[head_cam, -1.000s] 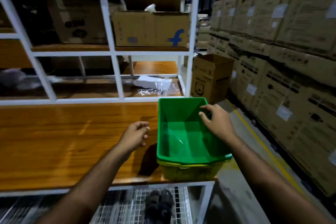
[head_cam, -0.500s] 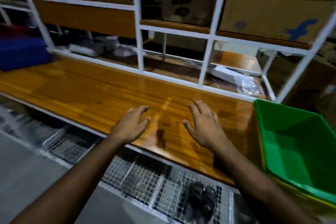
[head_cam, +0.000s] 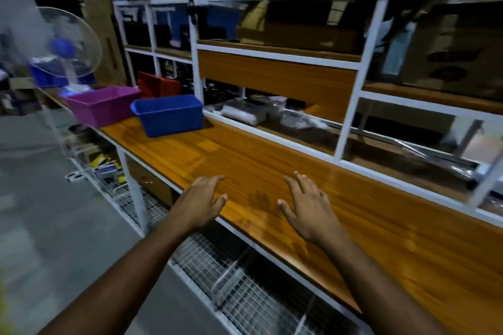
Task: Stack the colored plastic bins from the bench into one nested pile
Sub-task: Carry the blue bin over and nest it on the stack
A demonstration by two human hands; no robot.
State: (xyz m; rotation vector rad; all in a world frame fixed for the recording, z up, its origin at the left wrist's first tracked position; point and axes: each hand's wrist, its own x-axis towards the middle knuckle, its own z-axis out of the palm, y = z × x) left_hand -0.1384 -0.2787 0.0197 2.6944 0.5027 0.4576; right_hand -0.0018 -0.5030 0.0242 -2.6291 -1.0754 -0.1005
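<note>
A blue bin (head_cam: 169, 117) stands on the wooden bench (head_cam: 272, 166) at the far left. Beside it, further left, is a purple bin (head_cam: 101, 105), and a red bin (head_cam: 158, 87) sits behind the two. My left hand (head_cam: 200, 202) hovers over the bench's front edge, fingers spread, holding nothing. My right hand (head_cam: 307, 205) is stretched out flat above the bench, also empty. Both hands are well short of the bins. The green and yellow pile is out of view.
A white metal rack (head_cam: 349, 114) with cardboard boxes rises behind the bench. A wire mesh shelf (head_cam: 245, 285) runs under the bench. A standing fan (head_cam: 68, 43) is at the far left, behind the purple bin. Grey floor lies to the left.
My right hand has let go of the green bin. The view has swung left along the bench, so the green pile has gone out of sight and the blue, purple and red bins have appeared.
</note>
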